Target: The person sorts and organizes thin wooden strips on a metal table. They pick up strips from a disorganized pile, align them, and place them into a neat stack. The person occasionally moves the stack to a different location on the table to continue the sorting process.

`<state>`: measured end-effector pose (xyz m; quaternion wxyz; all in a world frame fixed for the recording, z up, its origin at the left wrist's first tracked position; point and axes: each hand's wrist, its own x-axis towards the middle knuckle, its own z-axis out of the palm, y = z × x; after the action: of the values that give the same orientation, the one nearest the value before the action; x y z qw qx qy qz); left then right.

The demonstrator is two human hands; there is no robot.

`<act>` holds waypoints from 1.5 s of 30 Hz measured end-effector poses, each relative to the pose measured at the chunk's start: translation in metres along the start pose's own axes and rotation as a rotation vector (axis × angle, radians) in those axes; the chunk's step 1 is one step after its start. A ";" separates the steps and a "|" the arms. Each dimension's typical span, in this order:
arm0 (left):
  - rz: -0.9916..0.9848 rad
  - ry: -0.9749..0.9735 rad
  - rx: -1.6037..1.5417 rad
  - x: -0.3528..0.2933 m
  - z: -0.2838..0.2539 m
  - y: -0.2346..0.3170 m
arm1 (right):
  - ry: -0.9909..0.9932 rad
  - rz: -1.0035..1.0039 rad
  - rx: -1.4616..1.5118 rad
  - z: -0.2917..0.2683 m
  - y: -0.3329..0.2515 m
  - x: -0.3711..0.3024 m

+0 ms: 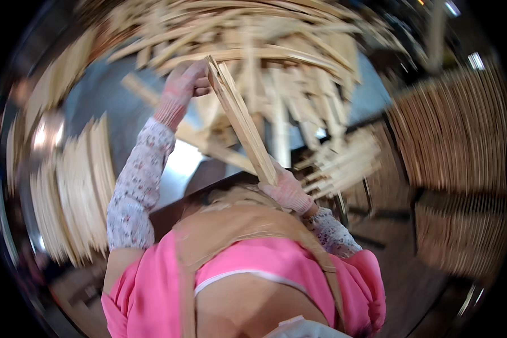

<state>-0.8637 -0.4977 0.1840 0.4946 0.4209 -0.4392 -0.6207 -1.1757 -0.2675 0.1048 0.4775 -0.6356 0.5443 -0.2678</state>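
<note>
A small bundle of long, thin wooden strips (243, 124) slants across the front of me, its far end up and to the left. Around its near end, my right hand (287, 188), in a pinkish work glove, is closed close to my body. My left hand (187, 84), gloved alike, is at the far end with its fingers curled against the strips; part of its grip is hidden. Beyond the bundle, many loose wooden strips (264, 54) lie in a crisscross heap on a grey metal table (101, 90).
Stacked pale strips (76, 188) stand at the left. Tall stacks of browner strips (450, 132) rise at the right, with another stack (462, 234) below. Strip ends (343, 163) jut out beside my right hand. Motion blurs much of the surroundings.
</note>
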 end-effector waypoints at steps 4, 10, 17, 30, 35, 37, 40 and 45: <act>-0.047 -0.167 0.092 0.021 0.177 -0.049 | 0.532 0.281 0.079 -0.113 0.052 -0.050; -0.308 -0.417 0.307 -0.035 0.278 -0.167 | 1.250 0.698 0.214 -0.231 0.329 -0.139; -0.588 -0.330 0.412 -0.083 0.242 -0.209 | 1.134 1.229 0.011 -0.272 0.453 -0.072; -0.270 -0.127 0.920 -0.092 0.193 -0.156 | 1.199 0.654 -0.323 -0.260 0.397 -0.071; -0.143 0.650 0.598 -0.139 0.079 -0.199 | 0.905 0.198 0.045 -0.184 0.194 -0.010; -0.088 0.876 0.785 -0.129 0.036 -0.201 | 0.335 -0.003 0.367 -0.121 0.112 0.022; -0.253 0.890 0.803 -0.120 -0.005 -0.184 | -0.313 0.200 -0.136 -0.023 0.002 0.089; -0.454 0.532 0.226 -0.105 -0.038 -0.139 | 0.030 -0.206 -0.681 0.121 0.096 0.115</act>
<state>-0.8449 -0.3817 0.0492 0.3918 0.7062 -0.2565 -0.5310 -1.0835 -0.3338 -0.0503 0.2003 -0.8060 0.5423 -0.1271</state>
